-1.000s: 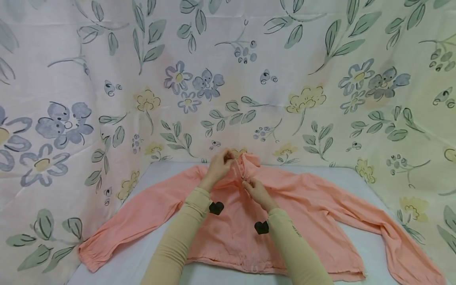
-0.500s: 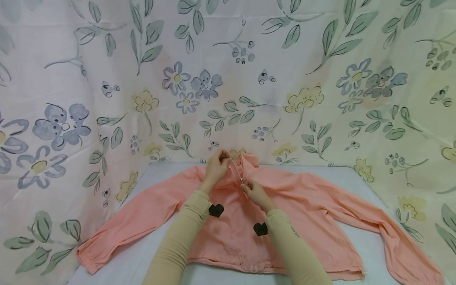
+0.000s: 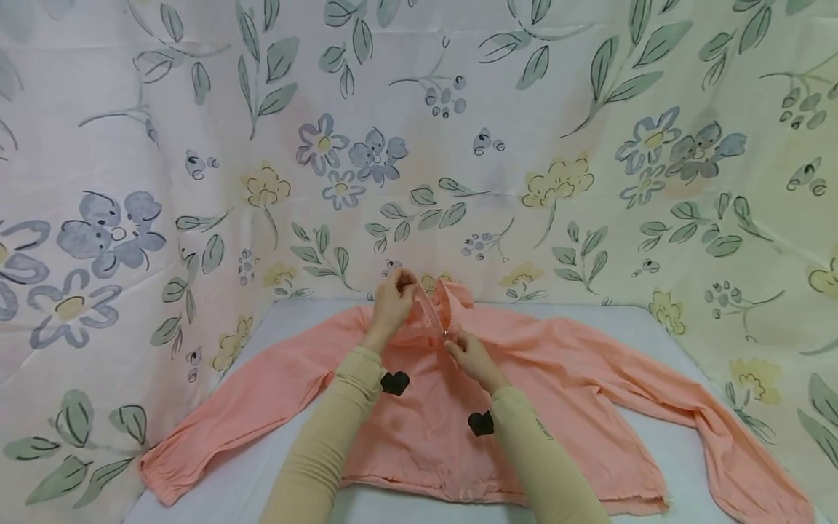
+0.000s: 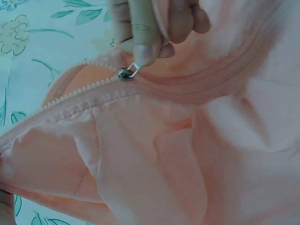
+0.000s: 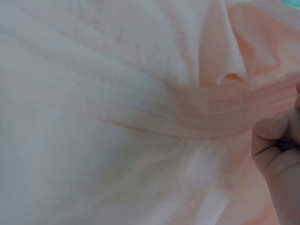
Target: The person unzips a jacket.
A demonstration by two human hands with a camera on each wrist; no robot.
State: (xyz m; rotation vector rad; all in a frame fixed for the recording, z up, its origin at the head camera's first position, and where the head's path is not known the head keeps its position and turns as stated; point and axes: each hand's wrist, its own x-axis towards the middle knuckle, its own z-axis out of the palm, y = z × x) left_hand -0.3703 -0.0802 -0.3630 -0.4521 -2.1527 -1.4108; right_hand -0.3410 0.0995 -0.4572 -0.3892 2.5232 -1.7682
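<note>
A peach zip-up jacket (image 3: 412,407) lies spread with both sleeves out. My left hand (image 3: 393,300) pinches the top of one zip edge at the collar and lifts it up and left. Only its fingertips (image 4: 5,208) show at the lower left corner of the left wrist view. My right hand (image 3: 473,356) pinches the pull tab of the metal zip slider (image 4: 125,73), with thumb and finger at the tab. Above the slider the zip teeth (image 4: 70,96) stand parted; below it the zip runs joined down the front. In the right wrist view, curled right fingers (image 5: 272,140) show beside the zip band (image 5: 211,119).
The jacket lies on a white-covered table (image 3: 304,314). Its left sleeve (image 3: 249,393) and right sleeve (image 3: 655,378) reach toward the table's sides. A floral cloth (image 3: 419,145) hangs behind and at both sides. Dark heart-shaped pieces (image 3: 481,423) sit at both wrists.
My left hand has moved left and slightly up with the collar edge, and the gap between the two zip edges has widened. The right hand stays nearly in place at the slider.
</note>
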